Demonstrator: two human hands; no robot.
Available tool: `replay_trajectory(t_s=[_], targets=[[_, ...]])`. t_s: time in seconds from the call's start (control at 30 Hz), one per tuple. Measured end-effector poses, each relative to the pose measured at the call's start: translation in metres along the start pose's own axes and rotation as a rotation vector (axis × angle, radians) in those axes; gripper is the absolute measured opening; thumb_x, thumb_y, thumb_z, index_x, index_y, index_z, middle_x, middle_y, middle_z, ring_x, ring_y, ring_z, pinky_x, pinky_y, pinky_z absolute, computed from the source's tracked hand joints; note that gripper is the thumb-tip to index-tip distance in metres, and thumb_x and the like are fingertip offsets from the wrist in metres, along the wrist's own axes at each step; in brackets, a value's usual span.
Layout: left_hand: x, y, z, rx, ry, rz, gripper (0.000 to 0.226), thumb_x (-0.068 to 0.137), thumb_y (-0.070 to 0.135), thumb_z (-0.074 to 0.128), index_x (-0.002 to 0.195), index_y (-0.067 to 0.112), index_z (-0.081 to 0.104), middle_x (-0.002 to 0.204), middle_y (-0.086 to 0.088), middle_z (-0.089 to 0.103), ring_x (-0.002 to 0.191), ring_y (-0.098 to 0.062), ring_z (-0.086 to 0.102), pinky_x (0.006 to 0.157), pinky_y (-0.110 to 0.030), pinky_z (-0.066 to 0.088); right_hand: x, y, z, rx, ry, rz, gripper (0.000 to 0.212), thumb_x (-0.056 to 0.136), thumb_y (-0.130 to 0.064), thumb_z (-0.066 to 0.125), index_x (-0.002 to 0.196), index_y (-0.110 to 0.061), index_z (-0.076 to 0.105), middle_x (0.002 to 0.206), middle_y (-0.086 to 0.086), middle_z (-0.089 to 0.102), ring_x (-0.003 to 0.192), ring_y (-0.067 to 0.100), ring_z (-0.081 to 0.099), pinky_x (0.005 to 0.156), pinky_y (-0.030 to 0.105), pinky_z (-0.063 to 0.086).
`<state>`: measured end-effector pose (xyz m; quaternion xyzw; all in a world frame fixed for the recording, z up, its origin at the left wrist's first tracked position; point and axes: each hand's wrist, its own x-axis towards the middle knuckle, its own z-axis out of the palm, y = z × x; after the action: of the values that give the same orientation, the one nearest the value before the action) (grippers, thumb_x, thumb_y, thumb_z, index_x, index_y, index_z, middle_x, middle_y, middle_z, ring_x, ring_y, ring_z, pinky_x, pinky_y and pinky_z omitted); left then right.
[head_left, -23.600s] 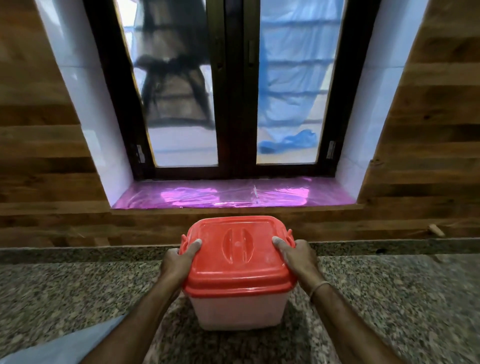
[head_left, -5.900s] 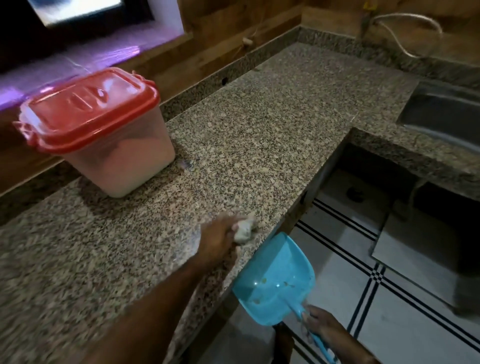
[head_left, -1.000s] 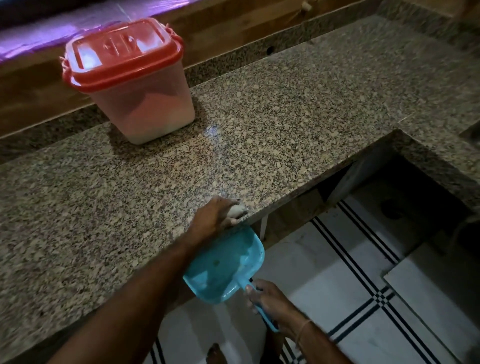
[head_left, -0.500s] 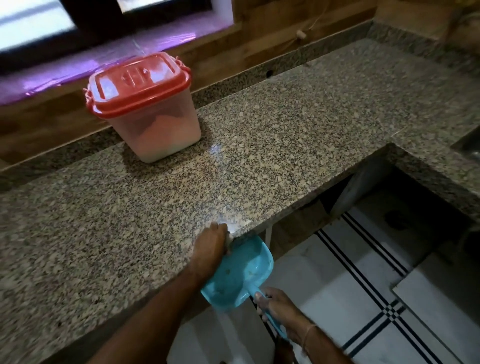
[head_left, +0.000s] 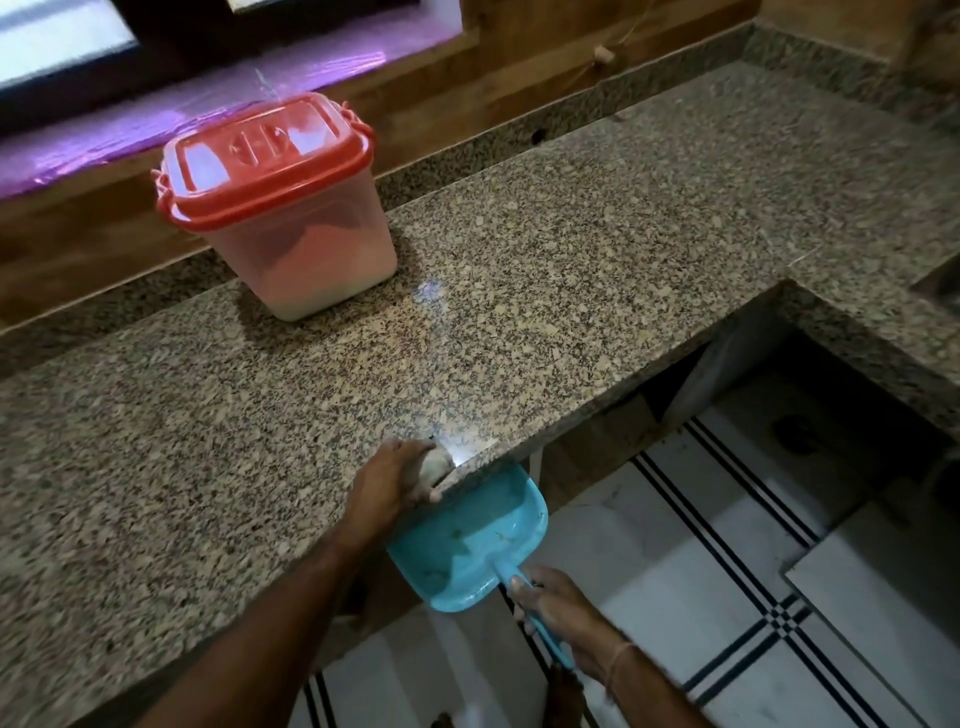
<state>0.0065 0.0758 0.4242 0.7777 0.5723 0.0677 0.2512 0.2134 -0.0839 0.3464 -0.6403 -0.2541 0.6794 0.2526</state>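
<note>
My left hand (head_left: 392, 480) grips a small pale wad of cloth (head_left: 435, 463) at the front edge of the speckled granite counter (head_left: 545, 291). Just below that edge my right hand (head_left: 553, 608) holds a blue plastic dustpan (head_left: 470, 545) by its handle, pan mouth tucked under the counter lip. A few crumbs lie inside the pan. A translucent tub with a red lid (head_left: 275, 202) stands at the back left of the counter, lid closed.
A purple-covered window sill (head_left: 208, 109) runs behind the tub above a wooden wall. The counter turns toward me at the right, with a sink corner (head_left: 943, 286) at the frame edge. White floor tiles with black lines (head_left: 727, 571) lie below, under an open space beneath the counter.
My left hand with the cloth has come back up onto the counter edge from over the pan. The dustpan has stayed under the lip. The view has tilted slightly.
</note>
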Motion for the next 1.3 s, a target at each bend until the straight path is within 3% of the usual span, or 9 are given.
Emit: replay_trajectory(t_s=[0.1, 0.23, 0.37, 0.47, 0.6, 0.73, 0.9, 1.0, 1.3], targets=[[0.011, 0.013, -0.002, 0.002, -0.104, 0.056, 0.073, 0.083, 0.025, 0.083, 0.149, 0.02, 0.053, 0.136, -0.013, 0.057, 0.114, -0.022, 0.052, 0.088, -0.029, 0.041, 0.001, 0.004, 0.001, 0.017, -0.009, 0.017, 0.031, 0.106, -0.024, 0.055, 0.122, 0.0, 0.064, 0.092, 0.006, 0.059, 0.076, 0.011, 0.057, 0.062, 0.023, 0.049], [0.036, 0.016, 0.0, 0.074, -0.189, 0.132, 0.071, 0.077, 0.028, 0.087, 0.142, 0.026, 0.059, 0.126, -0.003, 0.058, 0.104, -0.014, 0.05, 0.076, -0.025, 0.036, 0.0, 0.007, 0.003, -0.004, -0.013, 0.033, 0.033, 0.105, -0.028, 0.056, 0.118, 0.001, 0.065, 0.089, 0.006, 0.062, 0.076, 0.012, 0.059, 0.067, 0.024, 0.051], [0.03, 0.021, 0.016, 0.173, -0.099, 0.167, 0.043, 0.084, 0.023, 0.079, 0.124, 0.031, 0.064, 0.109, 0.007, 0.056, 0.096, -0.015, 0.059, 0.068, -0.021, 0.045, 0.0, 0.01, 0.003, -0.059, -0.005, 0.046, 0.037, 0.106, -0.025, 0.054, 0.118, 0.009, 0.062, 0.08, 0.005, 0.06, 0.062, 0.007, 0.056, 0.056, 0.017, 0.048], [0.001, 0.024, 0.039, 0.046, 0.008, 0.162, 0.017, 0.096, 0.023, 0.065, 0.112, 0.026, 0.066, 0.108, -0.002, 0.061, 0.094, -0.023, 0.059, 0.079, -0.038, 0.057, -0.002, 0.008, 0.004, -0.048, 0.005, 0.033, 0.036, 0.106, -0.024, 0.054, 0.119, 0.009, 0.062, 0.078, 0.004, 0.059, 0.059, 0.006, 0.055, 0.054, 0.016, 0.047], [-0.028, 0.028, 0.052, -0.037, 0.017, 0.184, 0.011, 0.099, 0.021, 0.061, 0.108, 0.023, 0.068, 0.108, 0.002, 0.06, 0.089, -0.018, 0.062, 0.071, -0.041, 0.061, -0.005, 0.005, 0.001, -0.023, -0.003, 0.025, 0.032, 0.107, -0.023, 0.054, 0.119, 0.006, 0.063, 0.08, 0.005, 0.057, 0.064, 0.008, 0.054, 0.055, 0.017, 0.047], [-0.036, 0.002, 0.024, -0.173, 0.294, -0.052, 0.014, 0.097, 0.015, 0.063, 0.109, 0.022, 0.062, 0.108, 0.003, 0.055, 0.087, -0.007, 0.059, 0.07, -0.026, 0.058, -0.009, 0.0, 0.003, -0.039, -0.004, 0.006, 0.031, 0.107, -0.025, 0.052, 0.118, 0.001, 0.064, 0.08, 0.004, 0.058, 0.066, 0.008, 0.054, 0.055, 0.016, 0.046], [-0.043, -0.014, 0.027, -0.162, 0.27, -0.225, 0.018, 0.091, 0.025, 0.067, 0.108, 0.025, 0.06, 0.111, -0.004, 0.058, 0.092, -0.017, 0.061, 0.065, -0.025, 0.049, -0.009, 0.003, 0.01, -0.1, -0.026, -0.008, 0.032, 0.107, -0.027, 0.051, 0.111, 0.002, 0.064, 0.08, 0.005, 0.059, 0.063, 0.009, 0.053, 0.054, 0.015, 0.045], [-0.023, 0.017, 0.045, -0.129, 0.265, -0.127, 0.036, 0.081, 0.02, 0.082, 0.112, 0.024, 0.064, 0.106, 0.003, 0.052, 0.094, -0.015, 0.051, 0.064, -0.017, 0.03, -0.011, 0.008, 0.016, -0.078, -0.023, 0.012, 0.033, 0.107, -0.024, 0.053, 0.113, 0.007, 0.063, 0.077, 0.004, 0.059, 0.061, 0.009, 0.054, 0.055, 0.018, 0.046], [-0.005, 0.028, 0.062, 0.028, 0.128, 0.204, 0.029, 0.097, 0.013, 0.063, 0.125, 0.022, 0.065, 0.118, -0.004, 0.056, 0.102, -0.022, 0.053, 0.075, -0.028, 0.05, -0.021, 0.012, 0.0, -0.079, 0.013, 0.014, 0.032, 0.107, -0.024, 0.054, 0.117, 0.004, 0.064, 0.074, 0.004, 0.059, 0.059, 0.009, 0.053, 0.054, 0.016, 0.045]])
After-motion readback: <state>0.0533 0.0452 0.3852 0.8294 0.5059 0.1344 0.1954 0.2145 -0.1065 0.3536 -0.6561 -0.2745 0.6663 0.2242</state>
